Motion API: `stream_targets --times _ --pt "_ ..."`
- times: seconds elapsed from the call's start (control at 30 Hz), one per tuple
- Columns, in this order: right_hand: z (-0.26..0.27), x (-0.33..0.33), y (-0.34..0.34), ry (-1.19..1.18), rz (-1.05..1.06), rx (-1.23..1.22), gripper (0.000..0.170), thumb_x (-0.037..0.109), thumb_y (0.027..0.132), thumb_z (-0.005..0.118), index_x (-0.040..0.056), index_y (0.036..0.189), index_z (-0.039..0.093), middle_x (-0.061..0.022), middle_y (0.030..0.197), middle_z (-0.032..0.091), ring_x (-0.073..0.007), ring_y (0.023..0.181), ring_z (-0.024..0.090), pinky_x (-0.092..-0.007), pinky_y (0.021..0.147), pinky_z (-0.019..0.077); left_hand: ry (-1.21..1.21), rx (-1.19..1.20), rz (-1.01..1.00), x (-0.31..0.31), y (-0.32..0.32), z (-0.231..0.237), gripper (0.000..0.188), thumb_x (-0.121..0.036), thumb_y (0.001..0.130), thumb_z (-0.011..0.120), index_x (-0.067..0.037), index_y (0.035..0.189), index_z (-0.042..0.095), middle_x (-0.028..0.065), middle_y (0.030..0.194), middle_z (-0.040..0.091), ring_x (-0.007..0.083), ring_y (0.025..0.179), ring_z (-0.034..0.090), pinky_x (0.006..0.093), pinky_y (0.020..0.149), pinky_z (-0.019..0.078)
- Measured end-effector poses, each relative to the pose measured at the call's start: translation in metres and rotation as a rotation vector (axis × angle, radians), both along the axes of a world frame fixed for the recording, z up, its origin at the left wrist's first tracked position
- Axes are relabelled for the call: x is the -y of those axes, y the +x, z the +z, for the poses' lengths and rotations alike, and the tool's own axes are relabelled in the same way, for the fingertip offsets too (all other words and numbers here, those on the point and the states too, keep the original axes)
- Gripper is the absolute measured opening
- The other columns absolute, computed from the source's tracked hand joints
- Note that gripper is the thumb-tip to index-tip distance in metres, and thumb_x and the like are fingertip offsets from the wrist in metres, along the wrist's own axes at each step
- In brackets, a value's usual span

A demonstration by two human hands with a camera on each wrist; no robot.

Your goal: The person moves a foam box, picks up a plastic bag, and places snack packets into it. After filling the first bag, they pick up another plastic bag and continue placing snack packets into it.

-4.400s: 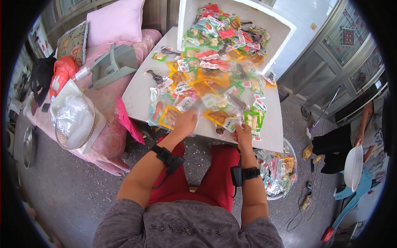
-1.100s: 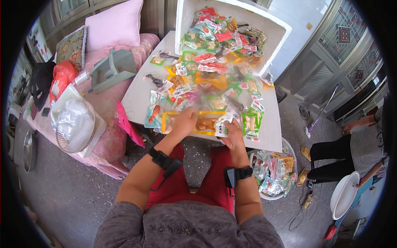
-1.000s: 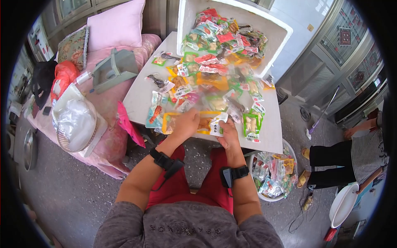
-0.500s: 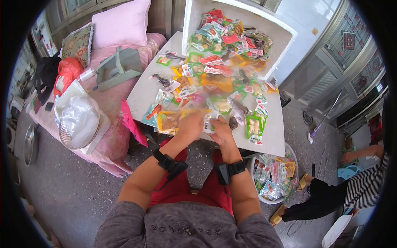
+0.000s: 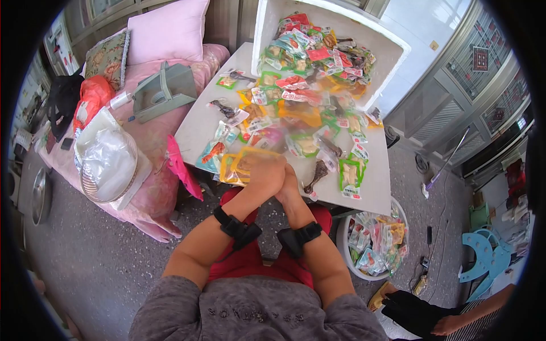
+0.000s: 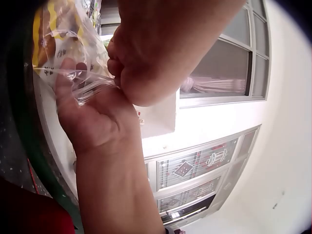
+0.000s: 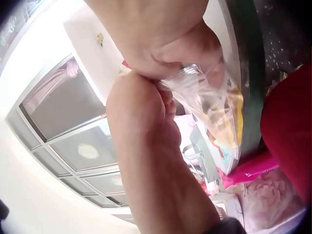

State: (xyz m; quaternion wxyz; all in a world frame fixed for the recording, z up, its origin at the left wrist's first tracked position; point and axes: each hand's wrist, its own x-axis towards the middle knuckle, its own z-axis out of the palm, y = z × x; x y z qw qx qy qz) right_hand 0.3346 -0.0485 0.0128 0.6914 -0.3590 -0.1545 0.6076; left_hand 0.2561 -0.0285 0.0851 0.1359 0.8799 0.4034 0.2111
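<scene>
In the head view a clear food pouch with yellow edges (image 5: 239, 165) lies at the table's front left, its brown contents showing through. My left hand (image 5: 266, 173) grips its clear film, with its back over the pouch. Against it, my right hand (image 5: 289, 184) holds the same film, partly hidden behind the left. In the left wrist view the left fist (image 6: 141, 63) and the right hand (image 6: 97, 119) meet at bunched clear film (image 6: 90, 87). The right wrist view shows the film (image 7: 200, 90) running from the hands toward the yellow edge.
Many sealed food packets cover the table (image 5: 364, 150), including a drumstick packet (image 5: 317, 175) beside my right hand. Behind stands a white foam box (image 5: 398, 62) of packets. A round tub (image 5: 341, 238) with packets sits on the floor. Another person (image 5: 415, 318) is at lower right.
My right hand has moved left to meet my left hand, so the pouch's white-label end is now hidden. The drumstick packet has come into sight. The other person has moved toward the lower right.
</scene>
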Motion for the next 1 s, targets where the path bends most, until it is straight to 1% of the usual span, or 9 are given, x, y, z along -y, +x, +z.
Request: stream_targets --times 0.07,0.17,0.37,0.47,0.63,0.77,0.8,0.93,1.0 --pt "0.007 0.001 -0.003 0.011 0.068 0.066 0.020 0.006 0.080 0.042 0.0007 0.099 0.044 -0.0119 0.092 0.051 -0.0179 0.081 0.053 -0.0313 0.062 0.0480 -0.007 0.012 0.005 -0.002 -0.003 -0.002 0.013 -0.017 0.073 0.042 -0.004 0.072 0.046 0.0144 0.065 0.054 0.0315 0.060 0.054 0.0423 0.052 0.0408" --pt "0.056 0.013 -0.003 -0.167 0.301 0.569 0.019 0.009 0.081 0.041 0.0003 0.098 0.046 -0.0127 0.089 0.052 -0.0187 0.079 0.054 -0.0308 0.059 0.0480 0.055 0.086 -0.019 -0.002 -0.004 -0.011 0.014 -0.017 0.074 0.041 -0.004 0.073 0.047 0.0143 0.067 0.055 0.0310 0.061 0.054 0.0421 0.053 0.0411" --pt "0.010 -0.003 -0.004 0.016 0.003 -0.178 0.020 0.007 0.080 0.038 -0.0010 0.096 0.046 -0.0132 0.087 0.052 -0.0211 0.075 0.054 -0.0333 0.062 0.0471 0.015 0.115 -0.028 0.000 -0.003 -0.002 0.015 -0.016 0.074 0.041 -0.003 0.072 0.047 0.0138 0.069 0.055 0.0311 0.063 0.054 0.0413 0.054 0.0414" --pt "0.022 0.001 -0.011 -0.056 -0.025 -0.103 0.019 0.006 0.079 0.037 -0.0002 0.095 0.046 -0.0131 0.087 0.052 -0.0205 0.073 0.054 -0.0326 0.060 0.0469 0.009 0.200 -0.080 -0.005 -0.009 -0.011 0.015 -0.017 0.073 0.045 -0.003 0.077 0.047 0.0150 0.068 0.053 0.0315 0.064 0.053 0.0409 0.055 0.0407" --pt "0.014 0.014 0.005 -0.128 -0.198 0.271 0.021 0.016 0.082 0.041 0.0012 0.096 0.045 -0.0074 0.085 0.051 -0.0152 0.074 0.052 -0.0270 0.059 0.0443 0.224 0.527 -0.081 -0.005 -0.048 -0.034 0.018 -0.011 0.068 0.051 -0.002 0.083 0.050 0.0148 0.076 0.052 0.0314 0.073 0.049 0.0401 0.064 0.0386" --pt "0.020 0.049 0.013 -0.181 -0.301 0.740 0.027 0.023 0.081 0.047 0.0024 0.099 0.044 -0.0040 0.084 0.050 -0.0100 0.073 0.049 -0.0211 0.055 0.0405 0.257 0.445 -0.009 -0.012 -0.096 -0.057 0.031 -0.009 0.061 0.056 -0.003 0.090 0.049 0.0126 0.090 0.050 0.0312 0.085 0.046 0.0391 0.073 0.0367" --pt "-0.010 0.054 0.021 -0.085 -0.343 0.929 0.036 0.021 0.078 0.052 0.0006 0.105 0.039 -0.0045 0.079 0.051 -0.0083 0.067 0.049 -0.0197 0.053 0.0394 0.302 0.370 -0.005 -0.011 -0.104 -0.057 0.034 -0.010 0.060 0.057 -0.003 0.092 0.049 0.0124 0.093 0.048 0.0310 0.089 0.045 0.0391 0.076 0.0354" --pt "0.014 0.085 -0.009 -0.122 0.061 0.930 0.055 0.021 0.073 0.059 -0.0046 0.113 0.030 -0.0013 0.062 0.049 -0.0080 0.053 0.044 -0.0222 0.048 0.0378 0.366 0.129 0.005 -0.013 -0.124 -0.068 0.043 -0.009 0.056 0.057 -0.006 0.098 0.048 0.0119 0.104 0.043 0.0288 0.101 0.039 0.0404 0.084 0.0303" --pt "0.010 0.079 -0.022 -0.162 0.112 0.950 0.050 0.022 0.072 0.059 -0.0030 0.108 0.035 -0.0018 0.062 0.049 -0.0084 0.053 0.045 -0.0225 0.048 0.0376 0.438 0.073 0.012 -0.018 -0.121 -0.074 0.041 -0.008 0.056 0.056 -0.006 0.097 0.049 0.0122 0.104 0.043 0.0289 0.101 0.039 0.0410 0.084 0.0304"
